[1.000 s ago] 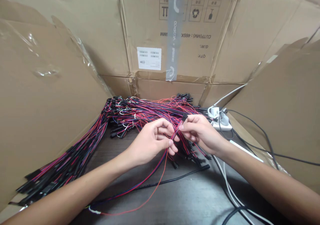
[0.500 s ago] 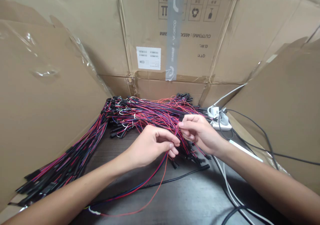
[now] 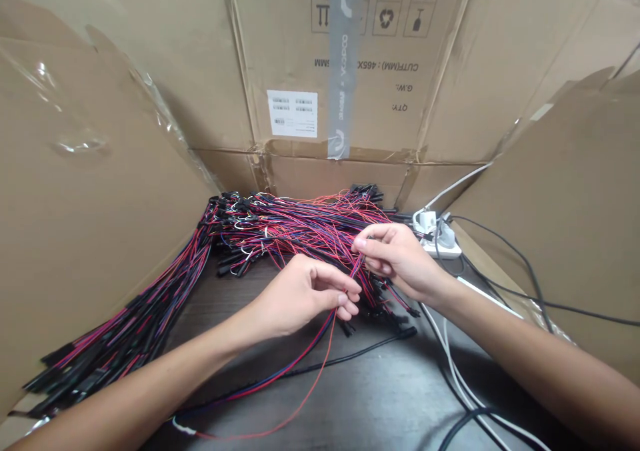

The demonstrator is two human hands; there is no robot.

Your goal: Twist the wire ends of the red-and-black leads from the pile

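My left hand (image 3: 313, 294) pinches a wire harness of thin red, blue and orange wires (image 3: 311, 347) between thumb and fingers. Just above and to the right, my right hand (image 3: 390, 254) is closed on the upper end of the same wires; its fingertips hide that end. A short stretch of wire runs taut between the two hands. Below my left hand the wires curve down to the lower left, where a white sleeve (image 3: 183, 427) sits on the orange one. A black cable (image 3: 350, 356) with a thick dark end lies behind them on the dark table (image 3: 380, 404).
A large pile of similar harnesses (image 3: 300, 221) lies along the back, with another bundle (image 3: 130, 331) hanging over the left side. At the right stand a white power strip (image 3: 443, 247) and loose white and black cables (image 3: 457, 371). Cardboard walls (image 3: 200, 57) enclose the table.
My right hand's fingers have shifted on the wire end; the black connector seen at its fingertips before is now hidden. My left hand keeps its pinch almost in place. The view has shifted slightly.
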